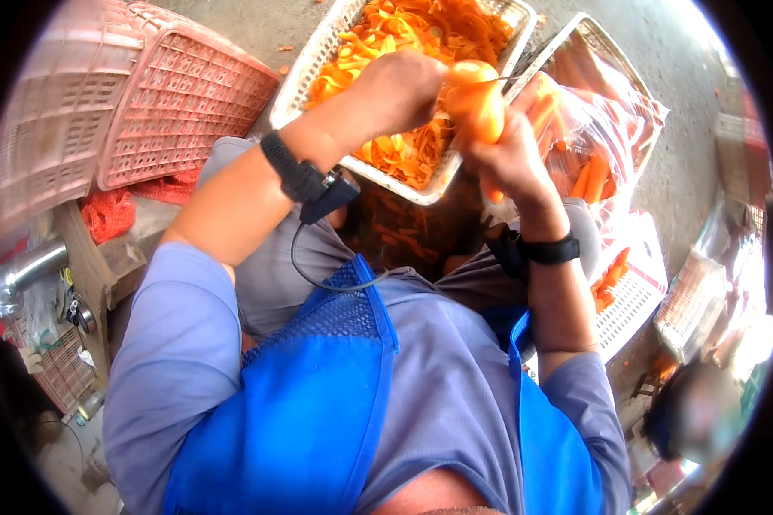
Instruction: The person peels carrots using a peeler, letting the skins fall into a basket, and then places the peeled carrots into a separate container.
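My right hand (508,156) is closed around a carrot (483,112), whose thick end points up and away from me; a bit of its orange tip shows below the fingers. My left hand (408,90) makes a fist just left of the carrot. From that fist a thin dark peeler (508,79) reaches across the carrot's top; its handle is hidden in the fingers. Beneath both hands stands a white plastic crate (349,160) heaped with long orange carrot peelings (408,159).
At right, another crate (659,110) holds carrots in clear plastic bags (605,129). A white perforated crate (631,313) with orange pieces sits by my right knee. Pink crates (189,103) are stacked at left beside a wooden bench (86,249). Scraps (404,232) lie between my legs.
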`<state>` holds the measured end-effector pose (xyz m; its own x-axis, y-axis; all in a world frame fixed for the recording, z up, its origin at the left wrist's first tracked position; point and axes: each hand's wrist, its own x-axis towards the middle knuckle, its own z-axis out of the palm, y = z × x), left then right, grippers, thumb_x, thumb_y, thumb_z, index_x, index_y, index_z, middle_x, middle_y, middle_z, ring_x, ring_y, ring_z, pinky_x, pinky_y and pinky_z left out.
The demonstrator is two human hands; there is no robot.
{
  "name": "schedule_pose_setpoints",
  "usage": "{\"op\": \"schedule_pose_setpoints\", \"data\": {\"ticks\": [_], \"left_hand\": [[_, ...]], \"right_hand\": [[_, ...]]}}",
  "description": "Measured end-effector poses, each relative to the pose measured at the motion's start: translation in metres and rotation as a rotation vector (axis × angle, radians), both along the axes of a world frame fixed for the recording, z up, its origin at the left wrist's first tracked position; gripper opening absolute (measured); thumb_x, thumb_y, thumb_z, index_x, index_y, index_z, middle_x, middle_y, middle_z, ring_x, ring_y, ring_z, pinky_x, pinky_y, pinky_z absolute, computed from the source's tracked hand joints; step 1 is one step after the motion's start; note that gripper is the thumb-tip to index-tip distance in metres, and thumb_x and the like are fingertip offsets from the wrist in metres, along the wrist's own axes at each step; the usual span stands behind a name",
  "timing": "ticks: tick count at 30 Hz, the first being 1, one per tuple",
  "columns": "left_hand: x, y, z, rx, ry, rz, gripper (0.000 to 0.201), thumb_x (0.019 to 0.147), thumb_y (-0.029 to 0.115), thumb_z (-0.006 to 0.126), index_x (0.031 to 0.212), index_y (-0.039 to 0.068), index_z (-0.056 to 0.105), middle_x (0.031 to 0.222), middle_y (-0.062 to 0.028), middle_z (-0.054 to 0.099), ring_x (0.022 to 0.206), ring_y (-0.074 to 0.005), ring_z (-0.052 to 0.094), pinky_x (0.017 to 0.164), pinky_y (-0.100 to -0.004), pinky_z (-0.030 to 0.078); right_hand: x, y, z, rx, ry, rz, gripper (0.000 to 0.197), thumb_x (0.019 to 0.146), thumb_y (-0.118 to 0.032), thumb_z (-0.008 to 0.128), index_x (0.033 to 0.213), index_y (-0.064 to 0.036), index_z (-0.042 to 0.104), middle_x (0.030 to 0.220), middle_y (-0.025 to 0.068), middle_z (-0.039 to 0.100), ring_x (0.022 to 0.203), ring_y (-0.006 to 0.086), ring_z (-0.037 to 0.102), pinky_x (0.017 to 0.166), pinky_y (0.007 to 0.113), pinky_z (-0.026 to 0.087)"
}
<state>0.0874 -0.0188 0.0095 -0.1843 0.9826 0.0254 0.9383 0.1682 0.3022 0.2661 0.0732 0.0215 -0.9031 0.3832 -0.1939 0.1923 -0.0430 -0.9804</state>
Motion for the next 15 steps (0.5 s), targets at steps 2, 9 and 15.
{"op": "schedule_pose_setpoints", "data": {"ticks": [2,9,15], "left_hand": [[-0.022,-0.005,-0.053,0.027,-0.452,0.075,0.021,0.085,0.019,0.061,0.099,0.007,0.07,0.094,-0.0184,0.071,0.093,-0.0353,0.068,0.079,-0.0445,0.055],[-0.028,0.001,-0.04,-0.156,-0.231,0.184,0.026,0.087,0.016,0.059,0.111,0.015,0.07,0.113,-0.0151,0.07,0.109,-0.0326,0.065,0.089,-0.0412,0.053],[-0.044,0.0,-0.049,-0.241,-0.13,0.275,0.032,0.085,0.012,0.059,0.115,0.011,0.069,0.116,-0.0163,0.069,0.111,-0.0326,0.065,0.09,-0.0414,0.053]], "right_hand": [[-0.001,-0.027,0.011,-0.103,0.154,0.172,0.035,0.076,-0.003,0.068,0.111,-0.0007,0.064,0.088,0.0006,0.066,0.074,0.0116,0.062,0.069,0.025,0.052],[-0.007,0.008,-0.013,-0.343,0.112,-0.22,0.035,0.087,-0.021,0.072,0.113,-0.0004,0.061,0.087,0.0041,0.065,0.072,0.0128,0.062,0.067,0.027,0.052],[-0.015,0.023,-0.019,-0.563,0.225,-0.376,0.033,0.092,-0.024,0.067,0.113,0.0006,0.058,0.095,0.011,0.064,0.088,0.0236,0.066,0.082,0.037,0.054]]}}
